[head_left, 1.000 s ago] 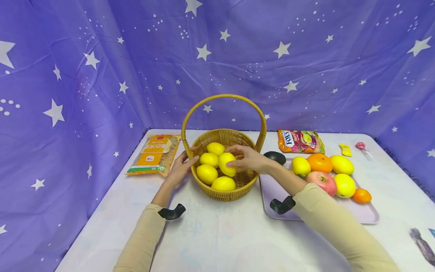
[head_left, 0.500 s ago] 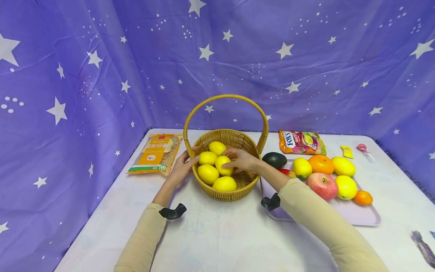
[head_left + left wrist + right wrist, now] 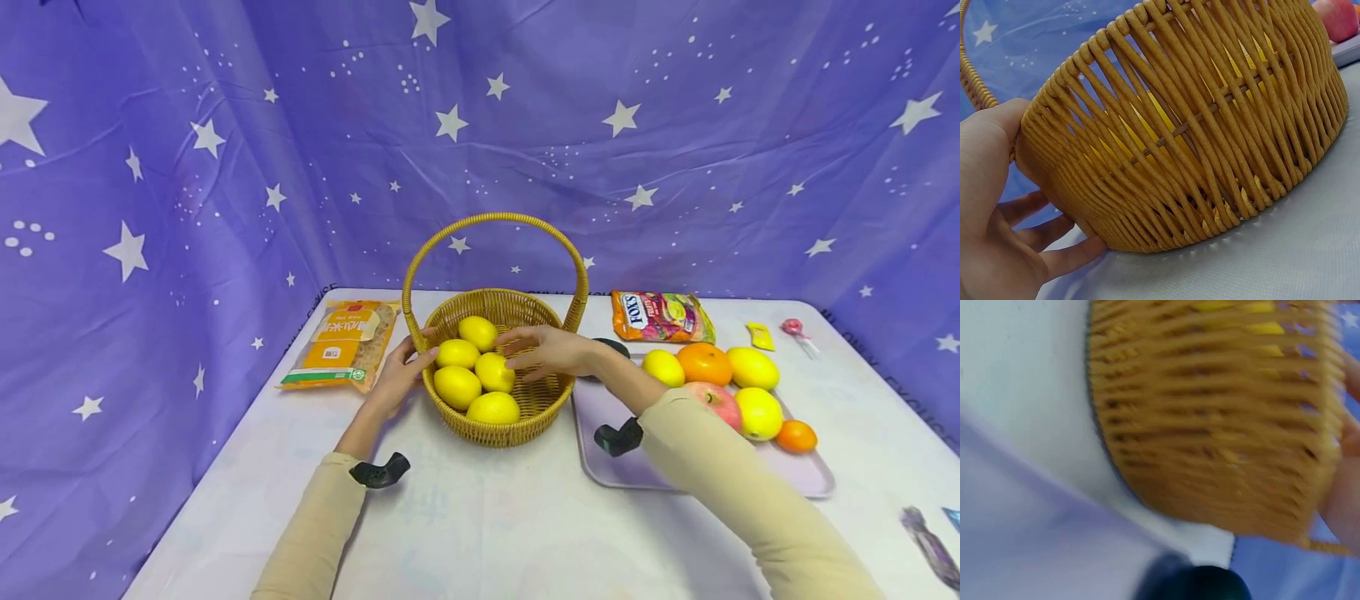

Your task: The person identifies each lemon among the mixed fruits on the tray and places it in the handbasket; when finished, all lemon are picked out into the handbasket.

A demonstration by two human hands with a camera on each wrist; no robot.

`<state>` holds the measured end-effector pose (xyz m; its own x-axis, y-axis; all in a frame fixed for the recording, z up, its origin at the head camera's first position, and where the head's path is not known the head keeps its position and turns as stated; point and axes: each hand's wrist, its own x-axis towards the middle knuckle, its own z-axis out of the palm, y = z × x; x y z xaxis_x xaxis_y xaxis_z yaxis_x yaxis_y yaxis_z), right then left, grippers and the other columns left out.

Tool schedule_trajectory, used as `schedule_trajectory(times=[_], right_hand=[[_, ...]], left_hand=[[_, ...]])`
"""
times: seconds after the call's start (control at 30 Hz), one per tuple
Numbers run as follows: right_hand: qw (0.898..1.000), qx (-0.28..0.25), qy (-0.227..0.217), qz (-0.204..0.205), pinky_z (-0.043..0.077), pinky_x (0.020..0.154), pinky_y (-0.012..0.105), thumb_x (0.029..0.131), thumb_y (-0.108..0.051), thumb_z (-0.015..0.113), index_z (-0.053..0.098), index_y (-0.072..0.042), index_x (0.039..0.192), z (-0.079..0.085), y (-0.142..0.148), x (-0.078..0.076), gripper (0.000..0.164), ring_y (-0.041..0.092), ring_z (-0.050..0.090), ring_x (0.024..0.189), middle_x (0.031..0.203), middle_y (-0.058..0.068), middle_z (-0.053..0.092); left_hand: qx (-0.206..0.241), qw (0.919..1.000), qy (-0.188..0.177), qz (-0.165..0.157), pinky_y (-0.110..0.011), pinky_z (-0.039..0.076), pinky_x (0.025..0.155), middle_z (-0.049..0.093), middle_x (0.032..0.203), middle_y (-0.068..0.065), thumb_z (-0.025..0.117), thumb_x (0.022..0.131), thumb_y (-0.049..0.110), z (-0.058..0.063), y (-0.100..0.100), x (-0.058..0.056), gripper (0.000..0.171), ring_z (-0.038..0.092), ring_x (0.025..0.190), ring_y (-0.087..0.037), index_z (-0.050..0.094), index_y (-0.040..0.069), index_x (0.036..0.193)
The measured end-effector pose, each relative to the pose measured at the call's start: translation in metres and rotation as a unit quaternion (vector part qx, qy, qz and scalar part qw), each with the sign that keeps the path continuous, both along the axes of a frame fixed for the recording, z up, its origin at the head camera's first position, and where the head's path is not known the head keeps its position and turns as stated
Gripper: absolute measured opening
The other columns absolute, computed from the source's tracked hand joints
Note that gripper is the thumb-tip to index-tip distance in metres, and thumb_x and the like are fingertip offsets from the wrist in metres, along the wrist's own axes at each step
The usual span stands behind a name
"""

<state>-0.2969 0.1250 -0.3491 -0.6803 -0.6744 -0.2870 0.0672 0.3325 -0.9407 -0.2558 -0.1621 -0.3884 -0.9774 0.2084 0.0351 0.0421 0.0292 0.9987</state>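
A wicker basket (image 3: 525,427) with a tall hooped handle stands mid-table and holds several lemons (image 3: 457,387). My left hand (image 3: 395,375) grips its left rim; in the left wrist view, the thumb lies over the rim and the fingers press the outer wall. Inside the basket's right half, my right hand (image 3: 555,352) hovers with fingers spread beside a lemon (image 3: 495,372), holding nothing. The right wrist view is blurred; the basket wall (image 3: 1222,425) covers most of it, hiding the right fingertips.
Right of the basket, a lilac tray (image 3: 622,467) carries lemons, oranges and an apple (image 3: 716,402). A dark avocado (image 3: 611,346) is partly behind the right arm. Behind lies a candy bag (image 3: 660,317); a grain bag (image 3: 345,343) is at left. Lollipop (image 3: 795,329) and sweets lie far right.
The lemon in my right hand has gone down among the others and been let go; the fingers have drawn slightly right of it. My left hand stays on the rim.
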Motion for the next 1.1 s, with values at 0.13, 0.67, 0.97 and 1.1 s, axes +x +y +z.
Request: schedule_trajectory(times=[0.13,0.67,0.97,1.1], right_hand=[[0.998,0.005,0.053,0.042,0.04,0.103,0.048,0.097,-0.016,0.061,0.041,-0.008,0.145,0.017,0.028,0.006,0.053,0.031,0.045,0.128,0.146,0.019,0.039],[0.981,0.014,0.189,-0.033,0.051,0.091,0.034,0.098,-0.007,0.057,0.044,0.0,0.14,0.027,0.185,0.052,0.045,0.027,0.051,0.123,0.138,0.016,0.05],[0.969,0.042,0.22,-0.105,0.047,0.087,0.017,0.099,-0.001,0.05,0.04,-0.001,0.142,-0.004,0.272,0.08,0.044,0.005,0.056,0.114,0.132,-0.003,0.056],[0.964,0.036,0.233,-0.121,0.044,0.086,0.013,0.099,0.003,0.047,0.04,-0.001,0.142,-0.018,0.295,0.087,0.044,-0.001,0.053,0.114,0.131,-0.01,0.055]], left_hand=[[-0.001,1.0,-0.002,-0.001,-0.038,0.053,0.085,0.03,0.15,-0.022,0.053,0.101,0.015,-0.001,0.001,-0.001,0.052,0.044,0.123,-0.038,0.034,0.004,0.148],[0.0,0.9999,-0.016,0.003,-0.031,0.052,0.084,0.029,0.151,-0.02,0.053,0.101,0.016,0.0,0.002,-0.001,0.052,0.041,0.127,-0.036,0.033,0.005,0.149],[-0.003,0.9999,-0.014,0.004,-0.029,0.053,0.081,0.029,0.151,-0.021,0.051,0.102,0.014,0.0,0.003,-0.001,0.051,0.044,0.123,-0.035,0.033,0.005,0.149],[-0.006,0.9999,-0.012,0.006,-0.029,0.053,0.08,0.03,0.151,-0.021,0.051,0.102,0.015,0.0,0.003,-0.002,0.051,0.044,0.122,-0.035,0.034,0.005,0.149]])
